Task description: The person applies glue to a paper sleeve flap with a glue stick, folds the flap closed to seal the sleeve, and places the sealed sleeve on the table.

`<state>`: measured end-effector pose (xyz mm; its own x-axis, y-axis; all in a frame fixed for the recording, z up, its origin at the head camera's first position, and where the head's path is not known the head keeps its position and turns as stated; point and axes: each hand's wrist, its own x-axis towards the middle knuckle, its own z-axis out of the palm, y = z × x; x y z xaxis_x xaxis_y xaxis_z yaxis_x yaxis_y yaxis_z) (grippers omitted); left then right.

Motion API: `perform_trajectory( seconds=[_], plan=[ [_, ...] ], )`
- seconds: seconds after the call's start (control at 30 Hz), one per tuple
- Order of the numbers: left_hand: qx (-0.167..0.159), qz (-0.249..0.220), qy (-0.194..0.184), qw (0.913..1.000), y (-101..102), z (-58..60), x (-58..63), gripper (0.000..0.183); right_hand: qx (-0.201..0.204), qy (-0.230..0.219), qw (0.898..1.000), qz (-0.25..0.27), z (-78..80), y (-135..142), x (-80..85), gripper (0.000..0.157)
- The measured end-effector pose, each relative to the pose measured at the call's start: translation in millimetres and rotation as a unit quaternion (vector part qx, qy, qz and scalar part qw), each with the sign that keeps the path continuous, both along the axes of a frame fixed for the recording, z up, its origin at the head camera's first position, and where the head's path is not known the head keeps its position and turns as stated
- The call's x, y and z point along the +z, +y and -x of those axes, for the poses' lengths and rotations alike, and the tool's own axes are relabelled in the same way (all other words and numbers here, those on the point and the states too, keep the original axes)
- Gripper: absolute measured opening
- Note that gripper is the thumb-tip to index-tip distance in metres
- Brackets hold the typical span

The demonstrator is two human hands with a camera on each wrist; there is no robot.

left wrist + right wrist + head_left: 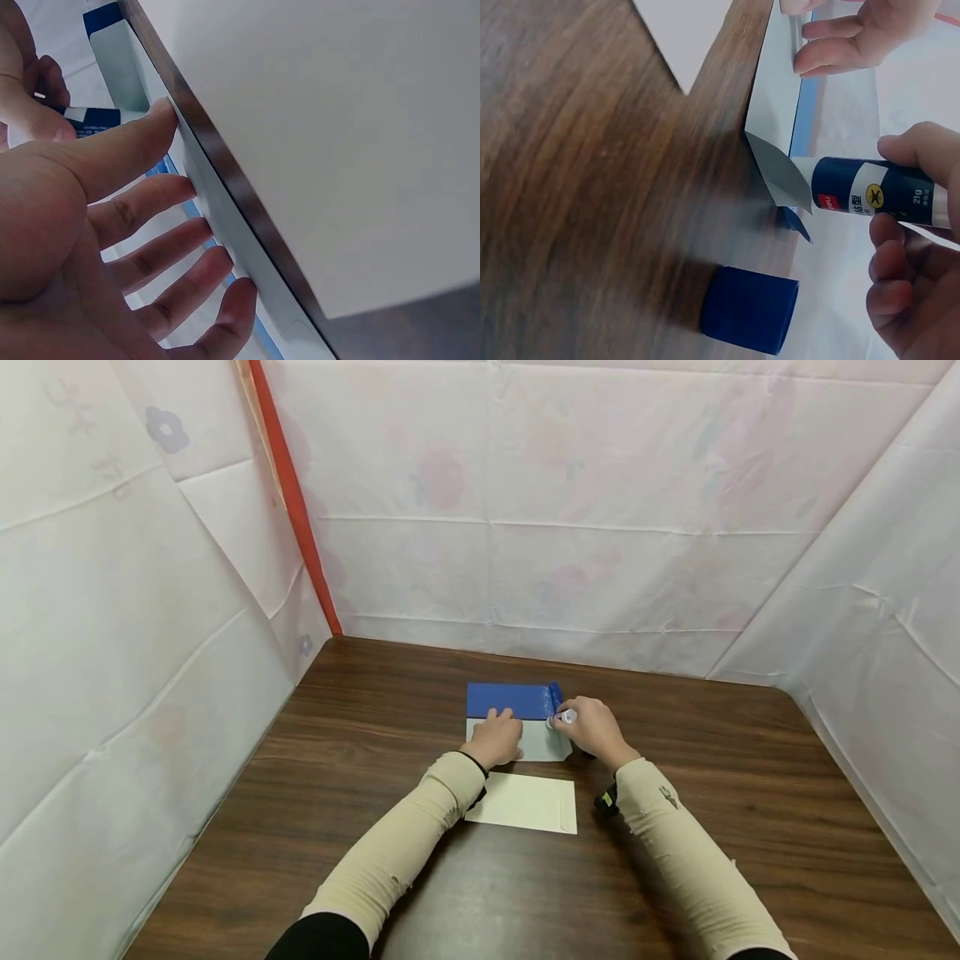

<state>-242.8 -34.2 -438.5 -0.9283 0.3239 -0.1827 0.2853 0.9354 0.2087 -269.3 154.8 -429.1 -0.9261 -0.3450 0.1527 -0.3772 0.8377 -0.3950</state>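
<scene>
A glue stick [877, 191] with a blue label and white tip is pinched between the thumb and fingers of my right hand [596, 728]. Its tip overlaps the raised end flap [784, 169] of a pale grey-green envelope [543, 743]. My left hand [497, 739] rests on that envelope, fingers spread and fingertips [199, 229] on its surface. Directly beyond lies a blue envelope [506, 700], its right-end flap [555, 695] standing up, with whitish streaks beside the fold. The blue glue cap [750, 309] stands on the table near the right hand.
A cream envelope [528, 802] lies nearer me, partly under the left wrist. The dark wood table [712, 793] is enclosed by white patterned sheeting [600, 485] at the back and both sides. A red strip [296, 510] runs down the back left corner.
</scene>
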Motion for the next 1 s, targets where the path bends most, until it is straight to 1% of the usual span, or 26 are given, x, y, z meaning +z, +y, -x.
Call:
perform_trajectory(
  seconds=[0.17, 0.33, 0.5, 0.73, 0.87, 1.0],
  plan=[
    [-0.001, -0.001, 0.001, 1.0000, -1.0, 0.7, 1.3, 0.022, 0.009, -0.018, 1.000, 0.000, -3.5, 1.5, 2.7, 0.030],
    [-0.004, 0.004, 0.004, 1.0000, -1.2, 1.7, 0.9, 0.025, 0.015, -0.038, 0.999, 0.000, -7.6, 2.2, 5.7, 0.028],
    [-0.005, 0.005, 0.001, 1.0000, -1.1, 2.4, -0.3, 0.023, 0.027, -0.040, 0.999, -0.005, -13.8, 3.9, 6.3, 0.029],
    [-0.007, 0.003, -0.002, 1.0000, -1.3, 2.3, -0.8, 0.022, 0.037, -0.059, 0.997, 0.018, -23.5, 8.6, 9.2, 0.025],
    [-0.006, 0.003, -0.002, 1.0000, -1.3, 2.4, 1.6, 0.022, 0.041, -0.060, 0.997, 0.031, -25.4, 11.3, 8.2, 0.025],
    [-0.006, 0.003, -0.001, 1.0000, -1.5, 1.7, 3.2, 0.022, 0.042, -0.052, 0.997, 0.037, -26.6, 13.4, 6.6, 0.027]
  ],
)
